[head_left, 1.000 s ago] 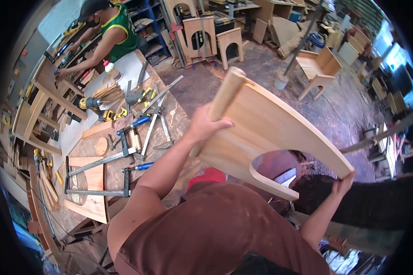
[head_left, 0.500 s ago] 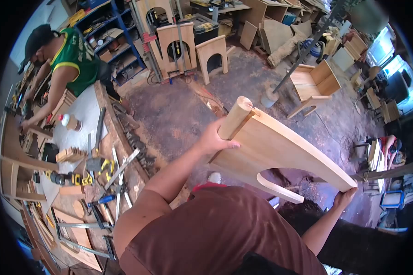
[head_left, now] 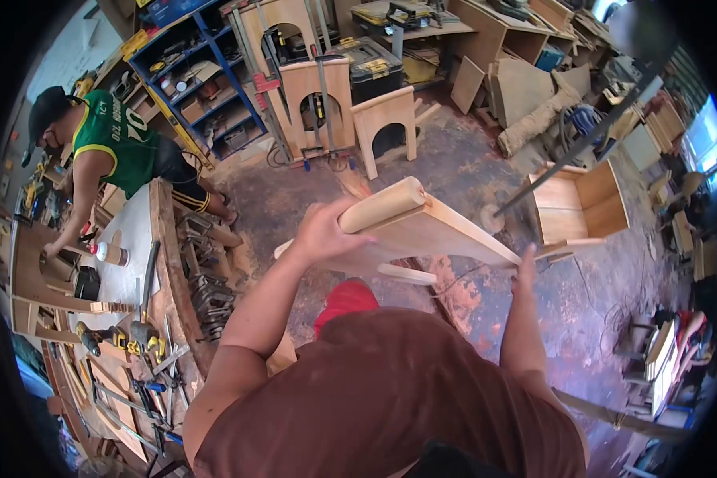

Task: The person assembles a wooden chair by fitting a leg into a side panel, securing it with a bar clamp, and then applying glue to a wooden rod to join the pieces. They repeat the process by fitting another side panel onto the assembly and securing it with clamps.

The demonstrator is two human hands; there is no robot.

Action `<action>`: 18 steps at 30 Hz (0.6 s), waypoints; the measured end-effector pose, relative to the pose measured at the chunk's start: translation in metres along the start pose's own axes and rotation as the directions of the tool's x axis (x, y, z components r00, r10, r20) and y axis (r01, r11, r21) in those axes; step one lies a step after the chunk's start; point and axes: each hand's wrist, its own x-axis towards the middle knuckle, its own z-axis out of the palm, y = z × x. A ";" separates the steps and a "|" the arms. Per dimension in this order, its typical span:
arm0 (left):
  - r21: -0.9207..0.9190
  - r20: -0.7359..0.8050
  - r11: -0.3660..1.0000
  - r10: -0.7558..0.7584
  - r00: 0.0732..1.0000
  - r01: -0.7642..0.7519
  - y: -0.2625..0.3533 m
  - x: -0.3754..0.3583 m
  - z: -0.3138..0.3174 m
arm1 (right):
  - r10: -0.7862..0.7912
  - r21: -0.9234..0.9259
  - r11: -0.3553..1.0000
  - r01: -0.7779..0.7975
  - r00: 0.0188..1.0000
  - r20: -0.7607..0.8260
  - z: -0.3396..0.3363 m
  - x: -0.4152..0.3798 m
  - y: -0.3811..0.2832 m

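Observation:
A pale wooden panel (head_left: 446, 231) with a thick rounded rail along its top end is held out in front of my body, tilted. My left hand (head_left: 327, 231) is closed around the rounded rail, thumb on the near side. At the panel's far right end, my right hand (head_left: 526, 271) grips the edge, with its fingers partly hidden. The arched cut-out seen earlier is now mostly out of sight beneath the panel; one leg (head_left: 406, 274) shows under it.
A workbench (head_left: 163, 231) at left carries a cordless drill (head_left: 95, 338), clamps and a bottle (head_left: 110, 253); a person in a green jersey (head_left: 107, 135) leans over it. Clamped arched panels (head_left: 319, 103) stand behind. A wooden chair (head_left: 577, 203) and slanted pole (head_left: 581, 139) are at right.
The panel has swung up and leveled, its right end rising away from me. Both hands moved with it, still holding. My view has shifted, and red cloth shows more below the panel.

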 end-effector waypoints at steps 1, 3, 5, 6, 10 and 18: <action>0.114 -0.012 0.993 -0.006 1.000 0.007 -0.011 0.019 0.004 | -0.176 -0.162 0.969 0.186 0.982 0.075 0.032 0.026 -0.005; 0.218 -0.019 0.976 -0.014 1.000 0.018 -0.037 0.059 0.012 | -0.461 -0.145 0.854 0.499 0.857 0.230 0.115 0.007 -0.079; 0.395 0.023 0.918 -0.041 0.999 0.028 -0.074 0.099 0.018 | -0.581 0.264 0.802 0.536 0.597 0.554 0.187 -0.013 -0.134; 0.389 0.045 0.920 -0.059 0.997 0.037 -0.097 0.116 0.022 | -0.642 0.224 0.684 0.695 0.427 0.637 0.218 -0.030 -0.167; 0.506 0.151 0.863 -0.110 0.982 0.019 -0.200 0.184 0.038 | -0.612 0.088 0.252 0.964 0.088 0.786 0.337 -0.027 -0.212; 0.647 0.277 0.762 -0.233 0.932 -0.002 -0.306 0.305 0.052 | 0.184 -0.105 -0.078 0.991 0.118 0.976 0.531 0.086 -0.188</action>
